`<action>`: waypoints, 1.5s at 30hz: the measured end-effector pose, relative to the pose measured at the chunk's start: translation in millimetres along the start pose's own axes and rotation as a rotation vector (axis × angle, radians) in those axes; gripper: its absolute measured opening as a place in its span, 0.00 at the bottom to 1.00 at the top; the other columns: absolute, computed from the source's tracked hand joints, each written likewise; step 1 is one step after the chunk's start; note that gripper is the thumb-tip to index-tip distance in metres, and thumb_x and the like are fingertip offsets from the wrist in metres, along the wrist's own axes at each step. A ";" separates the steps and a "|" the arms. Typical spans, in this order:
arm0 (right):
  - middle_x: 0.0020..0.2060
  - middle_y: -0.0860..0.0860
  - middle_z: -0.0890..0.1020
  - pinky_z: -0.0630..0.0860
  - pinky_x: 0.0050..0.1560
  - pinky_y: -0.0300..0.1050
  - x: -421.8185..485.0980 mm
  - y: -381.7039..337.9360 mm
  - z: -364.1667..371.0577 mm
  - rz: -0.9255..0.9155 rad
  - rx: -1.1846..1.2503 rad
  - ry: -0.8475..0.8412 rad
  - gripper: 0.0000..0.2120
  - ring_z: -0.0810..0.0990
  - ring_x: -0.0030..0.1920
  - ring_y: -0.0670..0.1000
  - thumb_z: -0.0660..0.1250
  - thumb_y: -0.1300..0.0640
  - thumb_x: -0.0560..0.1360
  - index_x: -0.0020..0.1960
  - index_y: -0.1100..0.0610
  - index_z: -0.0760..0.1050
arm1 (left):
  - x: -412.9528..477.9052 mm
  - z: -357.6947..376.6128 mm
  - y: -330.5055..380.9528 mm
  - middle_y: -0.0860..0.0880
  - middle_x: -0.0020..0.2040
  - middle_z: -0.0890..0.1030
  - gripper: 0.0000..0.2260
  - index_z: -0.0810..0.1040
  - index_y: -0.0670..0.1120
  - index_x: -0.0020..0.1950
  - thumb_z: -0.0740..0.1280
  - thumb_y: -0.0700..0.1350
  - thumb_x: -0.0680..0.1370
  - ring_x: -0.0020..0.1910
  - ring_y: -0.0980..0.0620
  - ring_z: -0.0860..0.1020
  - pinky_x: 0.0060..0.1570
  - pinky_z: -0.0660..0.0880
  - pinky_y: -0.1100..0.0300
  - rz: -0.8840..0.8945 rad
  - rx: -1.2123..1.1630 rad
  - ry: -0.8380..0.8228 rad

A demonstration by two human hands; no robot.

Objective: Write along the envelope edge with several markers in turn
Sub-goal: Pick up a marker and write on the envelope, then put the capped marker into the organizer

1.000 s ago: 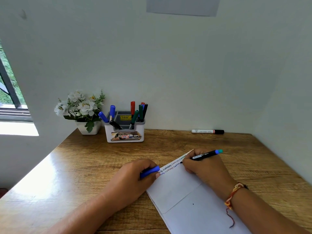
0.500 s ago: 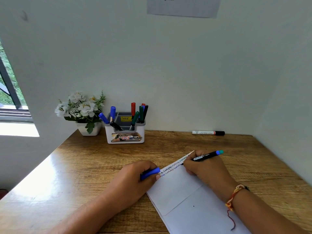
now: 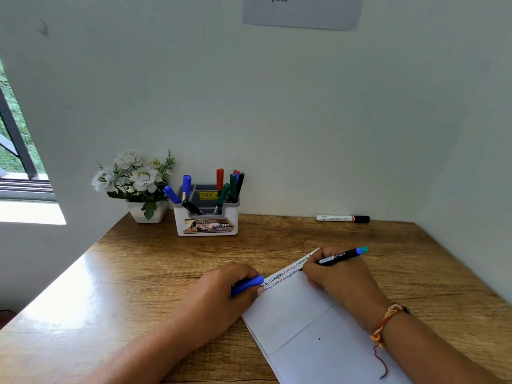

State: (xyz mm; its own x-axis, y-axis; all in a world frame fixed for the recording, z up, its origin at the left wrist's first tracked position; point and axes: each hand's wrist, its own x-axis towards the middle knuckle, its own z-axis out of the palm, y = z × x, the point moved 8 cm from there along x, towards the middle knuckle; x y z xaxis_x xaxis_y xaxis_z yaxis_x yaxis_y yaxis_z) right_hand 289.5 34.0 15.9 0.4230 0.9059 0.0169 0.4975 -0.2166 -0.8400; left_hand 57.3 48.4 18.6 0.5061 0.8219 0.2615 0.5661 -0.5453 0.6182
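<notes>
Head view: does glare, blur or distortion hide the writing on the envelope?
Head view: light from the window puts strong glare on the left of the table, not on the envelope; the writing is unblurred but too small to read; wide-angle stretch shows toward the borders.

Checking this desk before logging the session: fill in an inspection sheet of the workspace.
Surface: wooden desk, glossy glare at left.
Job's things: white envelope, coloured writing along its far edge; holder of markers by the wall.
Clutter: flower pot; loose marker by the wall.
Hands: right hand grips marker, tip on envelope edge; left hand grips blue cap.
Cables: nothing seen.
Surroundings: white walls, paper notice, window at left.
</notes>
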 end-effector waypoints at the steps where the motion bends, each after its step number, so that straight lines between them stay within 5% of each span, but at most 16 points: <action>1: 0.32 0.50 0.86 0.78 0.35 0.39 -0.1 1.3 -1.1 0.016 0.013 0.009 0.02 0.84 0.37 0.48 0.73 0.57 0.70 0.39 0.54 0.84 | -0.1 0.1 -0.2 0.66 0.47 0.80 0.06 0.80 0.60 0.54 0.67 0.56 0.79 0.49 0.66 0.76 0.45 0.72 0.72 -0.002 -0.001 0.001; 7: 0.30 0.52 0.86 0.76 0.38 0.39 -2.6 1.7 -3.2 0.004 0.162 -0.031 0.06 0.80 0.29 0.42 0.72 0.57 0.73 0.37 0.56 0.83 | -0.3 -0.4 1.4 0.66 0.46 0.81 0.04 0.80 0.60 0.52 0.68 0.55 0.79 0.50 0.65 0.77 0.46 0.73 0.71 -0.005 -0.003 -0.001; 12: 0.38 0.54 0.88 0.81 0.36 0.36 -13.3 -17.2 -0.7 -0.073 0.417 -0.192 0.03 0.86 0.38 0.46 0.76 0.61 0.74 0.47 0.55 0.86 | -0.2 -1.0 3.8 0.67 0.47 0.80 0.03 0.78 0.64 0.51 0.68 0.55 0.79 0.50 0.66 0.76 0.46 0.72 0.73 -0.007 0.006 -0.015; 20: 0.43 0.59 0.87 0.80 0.35 0.39 -46.8 -46.3 20.5 -0.076 0.568 -0.539 0.16 0.86 0.40 0.50 0.62 0.54 0.84 0.49 0.57 0.87 | -1.3 -4.7 7.1 0.65 0.46 0.81 0.02 0.81 0.59 0.51 0.69 0.54 0.79 0.47 0.63 0.77 0.43 0.71 0.72 0.020 -0.023 0.020; 37: 0.44 0.59 0.88 0.82 0.37 0.40 -56.2 -45.3 33.4 -0.061 0.531 -0.543 0.12 0.88 0.42 0.51 0.65 0.56 0.82 0.46 0.54 0.87 | -2.9 -7.1 18.6 0.66 0.48 0.80 0.05 0.81 0.60 0.51 0.71 0.50 0.78 0.49 0.62 0.78 0.45 0.73 0.69 0.112 -0.034 0.030; 40: 0.45 0.61 0.88 0.82 0.36 0.41 -56.6 -43.7 37.0 -0.060 0.566 -0.560 0.04 0.89 0.45 0.55 0.72 0.53 0.78 0.45 0.51 0.83 | -3.6 -7.9 21.0 0.63 0.45 0.81 0.05 0.82 0.60 0.51 0.71 0.50 0.78 0.48 0.61 0.78 0.44 0.73 0.68 0.141 -0.021 0.038; 45: 0.37 0.54 0.88 0.78 0.29 0.37 -52.4 -48.1 34.1 -0.161 0.414 -0.513 0.09 0.87 0.35 0.48 0.78 0.40 0.63 0.38 0.42 0.82 | -3.2 -10.1 22.6 0.61 0.48 0.81 0.08 0.82 0.60 0.56 0.72 0.51 0.77 0.49 0.61 0.77 0.46 0.75 0.67 0.158 -0.005 0.055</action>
State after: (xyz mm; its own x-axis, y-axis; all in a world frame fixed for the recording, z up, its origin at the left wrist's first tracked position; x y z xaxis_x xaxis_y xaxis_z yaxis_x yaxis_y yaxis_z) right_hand 217.5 9.3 36.9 -0.0957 0.9953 -0.0138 0.1496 0.0007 -0.9887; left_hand 61.9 35.1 39.2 0.5521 0.7340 0.3955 0.4792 -0.6675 0.5699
